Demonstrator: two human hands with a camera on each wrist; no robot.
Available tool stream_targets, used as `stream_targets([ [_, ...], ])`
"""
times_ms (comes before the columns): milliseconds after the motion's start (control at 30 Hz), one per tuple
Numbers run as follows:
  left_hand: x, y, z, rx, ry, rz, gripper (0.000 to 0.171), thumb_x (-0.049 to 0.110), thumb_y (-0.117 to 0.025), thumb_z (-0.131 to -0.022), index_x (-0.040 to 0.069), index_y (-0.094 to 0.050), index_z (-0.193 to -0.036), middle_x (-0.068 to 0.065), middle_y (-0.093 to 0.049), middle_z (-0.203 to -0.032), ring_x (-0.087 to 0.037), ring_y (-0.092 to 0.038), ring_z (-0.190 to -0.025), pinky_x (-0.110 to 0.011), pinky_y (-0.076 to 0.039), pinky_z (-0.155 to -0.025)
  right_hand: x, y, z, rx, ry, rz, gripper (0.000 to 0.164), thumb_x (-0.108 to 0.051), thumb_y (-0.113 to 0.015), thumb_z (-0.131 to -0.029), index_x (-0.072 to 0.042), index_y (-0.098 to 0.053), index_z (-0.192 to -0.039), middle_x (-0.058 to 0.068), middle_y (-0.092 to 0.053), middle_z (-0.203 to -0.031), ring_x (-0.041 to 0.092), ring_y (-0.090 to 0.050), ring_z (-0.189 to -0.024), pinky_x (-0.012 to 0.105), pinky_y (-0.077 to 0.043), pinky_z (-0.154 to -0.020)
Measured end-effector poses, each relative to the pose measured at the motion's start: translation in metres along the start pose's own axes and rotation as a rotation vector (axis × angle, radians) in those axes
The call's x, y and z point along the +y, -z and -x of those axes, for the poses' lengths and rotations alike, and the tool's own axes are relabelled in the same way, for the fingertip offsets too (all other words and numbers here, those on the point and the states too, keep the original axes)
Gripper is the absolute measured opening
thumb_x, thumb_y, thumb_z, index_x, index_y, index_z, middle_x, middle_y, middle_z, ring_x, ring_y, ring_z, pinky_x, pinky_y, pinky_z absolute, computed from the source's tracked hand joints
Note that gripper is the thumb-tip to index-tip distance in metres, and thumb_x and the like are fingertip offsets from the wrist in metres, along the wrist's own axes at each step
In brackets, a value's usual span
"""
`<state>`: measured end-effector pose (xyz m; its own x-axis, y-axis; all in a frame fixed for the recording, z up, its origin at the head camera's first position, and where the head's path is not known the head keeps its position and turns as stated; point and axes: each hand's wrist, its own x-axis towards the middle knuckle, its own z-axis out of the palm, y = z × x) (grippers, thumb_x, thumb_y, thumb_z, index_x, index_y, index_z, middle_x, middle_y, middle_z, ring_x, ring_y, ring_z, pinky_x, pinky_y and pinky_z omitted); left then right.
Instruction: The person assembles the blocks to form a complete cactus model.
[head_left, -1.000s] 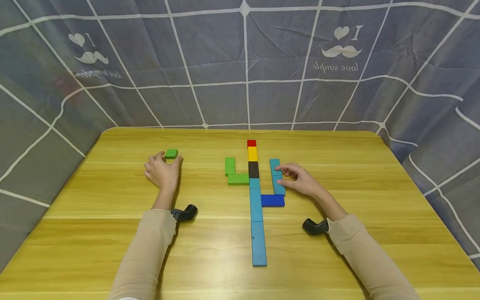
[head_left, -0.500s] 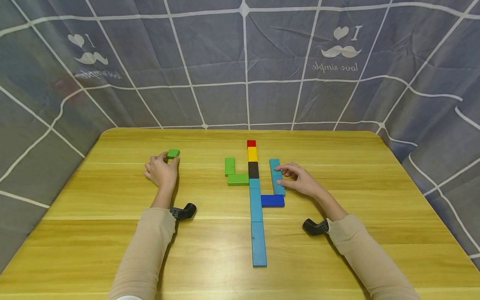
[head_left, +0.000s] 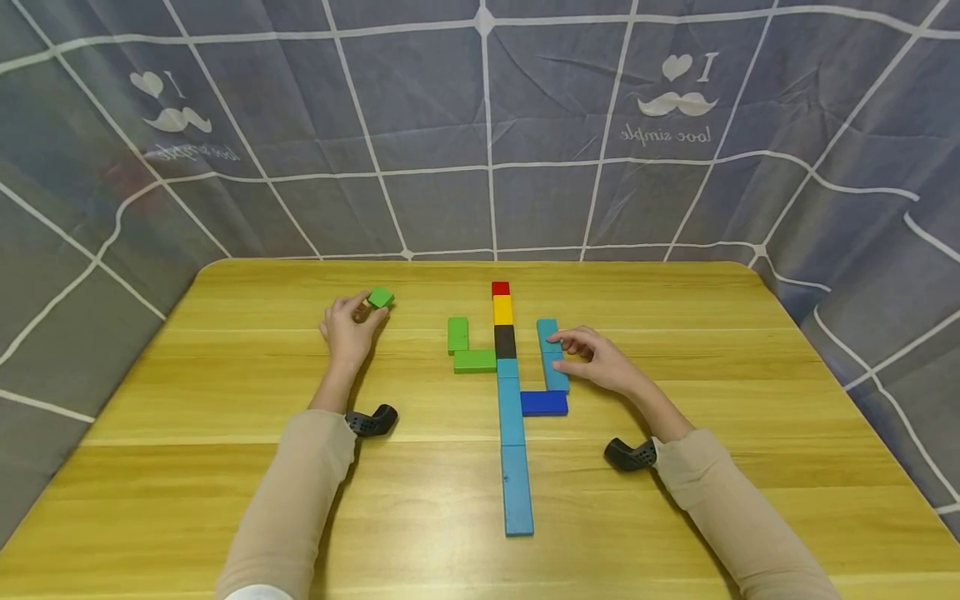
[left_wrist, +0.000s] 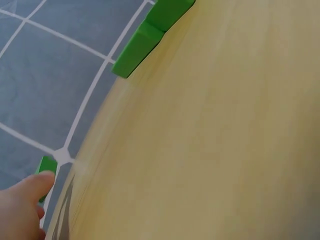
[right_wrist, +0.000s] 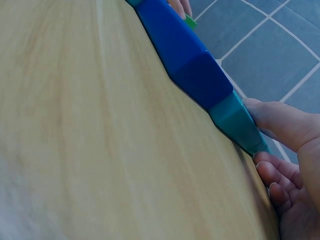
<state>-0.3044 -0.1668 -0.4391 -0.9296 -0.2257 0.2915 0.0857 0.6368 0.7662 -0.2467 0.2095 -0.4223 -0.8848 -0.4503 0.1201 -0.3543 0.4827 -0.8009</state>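
Note:
My left hand (head_left: 349, 333) pinches a small green block (head_left: 381, 297) between thumb and fingers at the table's back left. In the left wrist view the thumb lies over that green block (left_wrist: 48, 164), which appears raised off the wood. My right hand (head_left: 603, 362) rests beside two light blue blocks (head_left: 557, 372) laid end to end, its index finger and thumb touching them. The right wrist view has the thumb against a light blue block (right_wrist: 235, 117), with the other fingers loosely bent at its side.
A central column has red (head_left: 501, 288), yellow (head_left: 502, 310), black (head_left: 506, 342) and light blue blocks (head_left: 517, 492). Two green blocks (head_left: 475, 361) adjoin its left, and a dark blue block (head_left: 544, 403) its right. A grey curtain (head_left: 420, 125) hangs behind the wooden table (head_left: 187, 467).
My left hand has closed on the small green block and carried it right and slightly back, turning it. The right hand and the arranged blocks have stayed put.

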Motion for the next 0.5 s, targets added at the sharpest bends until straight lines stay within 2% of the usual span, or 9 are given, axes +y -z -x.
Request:
stream_targets([
  [133, 0.008, -0.01, -0.005, -0.094, -0.056, -0.004, 0.044, 0.023, -0.066, -0.084, 0.004, -0.057, -0.123, -0.016, -0.054, -0.104, -0.032, -0.042, -0.098, -0.049, -0.018, -0.094, 0.018, -0.002, -0.003, 0.008, 0.011, 0.005, 0.039, -0.013, -0.067, -0.084, -0.002, -0.057, -0.119, 0.013, -0.048, -0.099, 0.023, -0.041, -0.088, 0.03, -0.035, -0.075],
  [300, 0.018, -0.023, -0.01, -0.192, -0.131, 0.008, 0.043, 0.021, -0.067, -0.084, 0.004, -0.058, -0.122, -0.017, -0.055, -0.103, -0.032, -0.044, -0.096, -0.049, -0.017, -0.095, 0.018, -0.003, -0.003, 0.02, 0.008, -0.005, 0.038, -0.008, -0.067, -0.083, 0.0, -0.057, -0.119, 0.015, -0.049, -0.099, 0.025, -0.041, -0.088, 0.031, -0.035, -0.075],
  [500, 0.028, -0.038, -0.016, -0.312, -0.224, 0.006, 0.042, 0.019, -0.068, -0.083, 0.004, -0.058, -0.122, -0.016, -0.056, -0.102, -0.031, -0.047, -0.094, -0.05, -0.016, -0.094, 0.019, -0.003, -0.003, 0.02, -0.001, -0.001, 0.038, -0.015, -0.068, -0.083, -0.005, -0.059, -0.118, 0.01, -0.049, -0.098, 0.021, -0.042, -0.087, 0.028, -0.035, -0.075],
])
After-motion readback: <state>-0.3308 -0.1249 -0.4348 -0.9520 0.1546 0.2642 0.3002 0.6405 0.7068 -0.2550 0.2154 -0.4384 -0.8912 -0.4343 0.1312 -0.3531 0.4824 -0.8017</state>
